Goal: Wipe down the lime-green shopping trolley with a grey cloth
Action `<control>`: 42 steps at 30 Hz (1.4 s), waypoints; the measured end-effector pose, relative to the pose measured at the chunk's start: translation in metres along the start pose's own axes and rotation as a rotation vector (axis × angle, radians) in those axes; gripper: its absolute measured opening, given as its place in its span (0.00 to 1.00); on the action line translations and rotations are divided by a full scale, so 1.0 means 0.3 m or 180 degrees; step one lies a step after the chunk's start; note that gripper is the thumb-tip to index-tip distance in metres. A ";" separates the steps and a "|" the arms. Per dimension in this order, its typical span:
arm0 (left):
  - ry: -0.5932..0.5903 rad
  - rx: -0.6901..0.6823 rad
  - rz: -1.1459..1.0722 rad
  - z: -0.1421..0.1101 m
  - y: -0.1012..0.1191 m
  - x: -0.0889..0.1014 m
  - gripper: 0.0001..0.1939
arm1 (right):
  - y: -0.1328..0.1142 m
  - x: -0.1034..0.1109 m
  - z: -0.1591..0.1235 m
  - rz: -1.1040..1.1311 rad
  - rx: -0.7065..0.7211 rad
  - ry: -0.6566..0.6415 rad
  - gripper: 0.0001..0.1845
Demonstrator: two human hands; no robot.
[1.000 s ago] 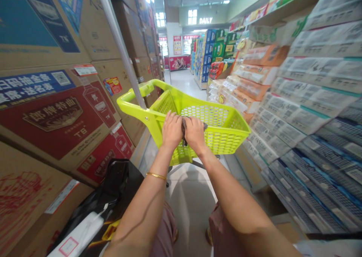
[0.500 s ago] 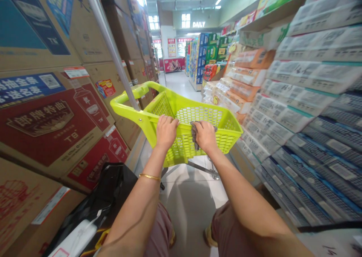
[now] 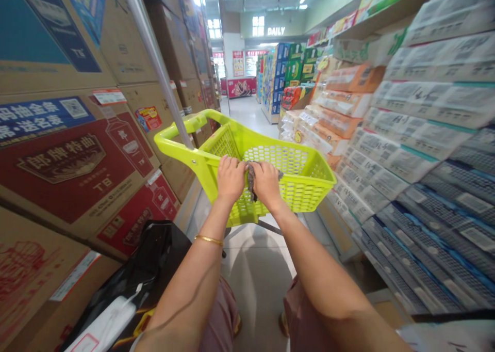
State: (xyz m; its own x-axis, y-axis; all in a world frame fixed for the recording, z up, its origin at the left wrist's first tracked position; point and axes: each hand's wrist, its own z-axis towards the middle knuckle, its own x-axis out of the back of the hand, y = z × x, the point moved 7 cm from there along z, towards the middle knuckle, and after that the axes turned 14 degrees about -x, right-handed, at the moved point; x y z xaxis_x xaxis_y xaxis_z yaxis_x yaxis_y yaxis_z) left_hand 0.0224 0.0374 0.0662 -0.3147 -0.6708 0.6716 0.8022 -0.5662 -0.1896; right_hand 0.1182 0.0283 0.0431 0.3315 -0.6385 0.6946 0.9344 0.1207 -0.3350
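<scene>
A lime-green plastic shopping cart (image 3: pixel 309 194) with perforated walls stands sideways in front of me. My left hand (image 3: pixel 231 179) is closed over the near rim of its basket, fingers curled to the inside. Right beside it, my right hand (image 3: pixel 266 186) presses a crumpled grey cloth (image 3: pixel 251 182) onto the same rim, with part of the cloth hanging down the outer wall. The two hands are almost touching. A metal pole (image 3: pixel 157 63) slants up past the cart's handle (image 3: pixel 172 139) at the left.
Stacked liquor cartons (image 3: pixel 73 161) line the left side. A black bag (image 3: pixel 154 254) with a white object (image 3: pixel 106 323) is at the lower left. Tissue packs (image 3: pixel 417 114) are piled along the right. The aisle floor (image 3: pixel 247 112) runs back past green and blue boxes (image 3: pixel 294 65).
My right hand has slid left along the rim with the cloth, closing up to my left hand. My left hand keeps its grip on the rim. The view has shifted slightly.
</scene>
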 end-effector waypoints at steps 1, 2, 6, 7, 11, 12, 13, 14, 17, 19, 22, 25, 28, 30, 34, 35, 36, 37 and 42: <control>-0.0006 -0.0022 -0.0009 0.000 -0.001 0.002 0.14 | 0.005 0.002 0.001 -0.0035 0.0060 -0.0051 0.18; -0.0013 -0.0042 -0.0015 -0.001 -0.002 0.003 0.14 | 0.013 0.004 0.002 -0.0076 0.0114 -0.0102 0.18; -0.0030 -0.0082 -0.0009 -0.003 -0.005 0.005 0.14 | 0.084 0.027 0.005 -0.0284 0.0139 -0.0231 0.17; -0.0031 -0.0082 0.0002 -0.003 -0.004 0.003 0.14 | 0.104 0.034 0.005 -0.0318 0.0121 -0.0248 0.16; 0.0023 -0.0011 0.0007 0.000 0.007 -0.004 0.13 | 0.144 0.056 0.001 -0.0310 0.0020 -0.0250 0.16; 0.0049 0.0029 -0.0007 0.001 0.010 -0.003 0.13 | 0.141 0.056 0.000 -0.0293 -0.0029 -0.0234 0.16; 0.0070 0.0066 -0.0023 0.002 0.014 -0.002 0.13 | 0.131 0.054 0.001 -0.0271 -0.0073 -0.0219 0.15; 0.0082 0.0096 -0.0037 0.004 0.018 -0.001 0.13 | 0.115 0.049 0.001 -0.0238 -0.0102 -0.0208 0.15; 0.0061 0.0153 -0.0036 0.007 0.027 0.002 0.13 | 0.041 0.022 0.002 -0.0086 -0.0098 -0.0163 0.16; -0.0003 0.0183 0.0003 0.007 0.026 0.001 0.14 | 0.000 0.007 0.005 -0.0015 -0.0172 -0.0076 0.17; -0.0087 0.0190 0.0010 0.004 0.013 -0.005 0.14 | -0.027 -0.005 0.008 -0.0016 -0.0263 -0.0005 0.17; -0.0085 0.0104 -0.0021 0.000 -0.002 -0.004 0.15 | -0.024 -0.009 0.008 -0.0099 -0.0043 -0.0116 0.17; -0.0074 0.0046 -0.0046 -0.004 -0.017 0.004 0.15 | 0.025 0.000 0.005 -0.0263 0.0090 -0.0241 0.18; -0.0061 0.0050 -0.0052 -0.008 -0.026 0.012 0.15 | 0.073 0.009 0.001 -0.0366 0.0064 -0.0313 0.18; 0.0056 0.0181 -0.0054 -0.014 -0.034 0.028 0.15 | 0.141 0.025 -0.013 -0.0416 -0.0004 -0.0420 0.18; 0.0107 0.0241 -0.0086 -0.014 -0.033 0.029 0.15 | 0.146 0.027 -0.016 -0.0400 -0.0016 -0.0427 0.18; 0.0147 0.0288 -0.0137 -0.013 -0.027 0.027 0.15 | 0.147 0.030 -0.018 -0.0380 -0.0032 -0.0425 0.18; 0.0156 0.0296 -0.0203 -0.010 -0.016 0.021 0.15 | 0.144 0.031 -0.019 -0.0363 -0.0057 -0.0415 0.18; -0.0299 -0.0085 -0.0403 0.026 0.101 -0.054 0.14 | 0.104 0.024 -0.016 -0.0373 -0.0162 -0.0380 0.16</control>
State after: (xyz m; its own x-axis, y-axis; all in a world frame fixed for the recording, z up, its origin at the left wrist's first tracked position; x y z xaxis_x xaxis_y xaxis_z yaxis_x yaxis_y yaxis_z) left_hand 0.0557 0.0349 0.0550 -0.3626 -0.5463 0.7551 0.7449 -0.6568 -0.1175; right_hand 0.1492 0.0237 0.0346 0.2366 -0.5507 0.8005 0.9608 0.0101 -0.2771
